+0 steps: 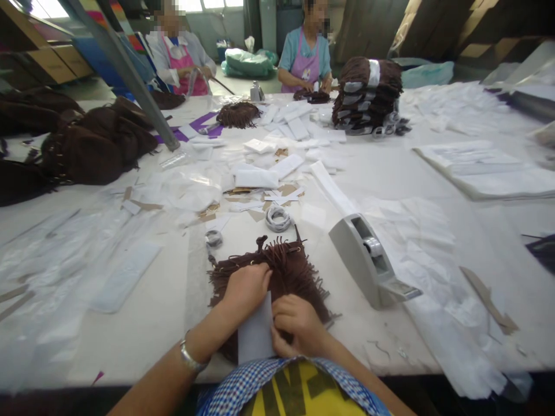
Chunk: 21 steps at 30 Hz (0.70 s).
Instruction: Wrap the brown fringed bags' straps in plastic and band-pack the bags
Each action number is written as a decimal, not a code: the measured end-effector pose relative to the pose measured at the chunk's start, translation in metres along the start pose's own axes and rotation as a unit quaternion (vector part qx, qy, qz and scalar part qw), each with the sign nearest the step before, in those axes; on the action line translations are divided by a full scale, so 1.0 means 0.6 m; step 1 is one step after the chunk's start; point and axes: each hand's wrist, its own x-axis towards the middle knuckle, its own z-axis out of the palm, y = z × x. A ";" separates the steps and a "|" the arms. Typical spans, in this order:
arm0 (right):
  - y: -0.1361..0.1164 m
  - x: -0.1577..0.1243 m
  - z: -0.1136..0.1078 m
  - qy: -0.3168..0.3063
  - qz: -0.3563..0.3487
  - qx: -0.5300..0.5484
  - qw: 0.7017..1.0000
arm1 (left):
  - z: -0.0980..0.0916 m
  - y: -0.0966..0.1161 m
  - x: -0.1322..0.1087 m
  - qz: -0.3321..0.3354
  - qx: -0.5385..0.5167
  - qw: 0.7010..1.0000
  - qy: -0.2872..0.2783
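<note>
A dark brown fringed bag (299, 271) lies flat on the table in front of me. A white paper strip (255, 335) rests lengthwise on its near part, running toward my body. My left hand (247, 286) is closed over the bag at the strip's upper end, its fingertips bunched by the fringe. What those fingers pinch is hidden. At the strip's right edge, my right hand (299, 325) has its fingers curled in and its thumb beside the paper. Whatever it grips does not show clearly.
A grey tape dispenser (362, 260) stands to the right. Beyond the bag are a coiled grey strap (278, 219), white paper pieces (255, 176) and stacked brown bags (366, 95). More brown bags (91, 144) lie left, near a slanted metal pole (130, 75). Two people work across the table.
</note>
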 end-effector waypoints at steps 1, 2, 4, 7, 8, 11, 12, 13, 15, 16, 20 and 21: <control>0.002 -0.001 0.003 -0.003 -0.002 -0.004 1.000 | 0.004 0.009 0.013 0.001 0.007 1.000 0.005; 0.004 -0.002 0.005 -0.003 -0.002 -0.006 1.000 | 0.008 0.019 0.025 0.015 0.003 1.000 0.016; 0.006 -0.007 0.011 -0.002 0.007 -0.006 1.000 | 0.016 0.045 0.043 0.080 -0.020 0.995 0.047; 0.006 -0.020 0.018 -0.015 0.067 0.010 0.998 | 0.020 0.092 0.051 0.270 -0.089 0.958 0.042; 0.005 -0.025 0.019 -0.008 0.092 0.014 0.996 | 0.017 0.105 0.049 0.336 -0.116 0.935 0.018; 0.005 -0.028 0.018 0.022 0.126 0.021 0.992 | 0.000 0.116 0.027 0.454 -0.186 0.871 -0.032; 0.005 -0.025 0.016 0.024 0.124 0.025 0.992 | -0.008 0.108 0.017 0.450 -0.208 0.868 -0.016; 0.005 -0.020 0.013 0.021 0.115 0.031 0.993 | -0.015 0.094 0.008 0.418 -0.229 0.879 0.020; 0.003 -0.007 0.004 0.010 0.091 0.049 0.995 | -0.026 0.054 -0.007 0.272 -0.263 0.916 0.134; 0.001 0.000 -0.002 0.004 0.081 0.060 0.995 | -0.029 0.031 -0.010 0.173 -0.269 0.927 0.194; -0.009 0.021 -0.029 -0.044 0.085 0.091 0.991 | -0.026 -0.039 0.004 -0.068 -0.238 0.937 0.246; -0.010 0.025 -0.036 -0.059 0.091 0.096 0.990 | -0.022 -0.047 0.012 -0.075 -0.230 0.944 0.222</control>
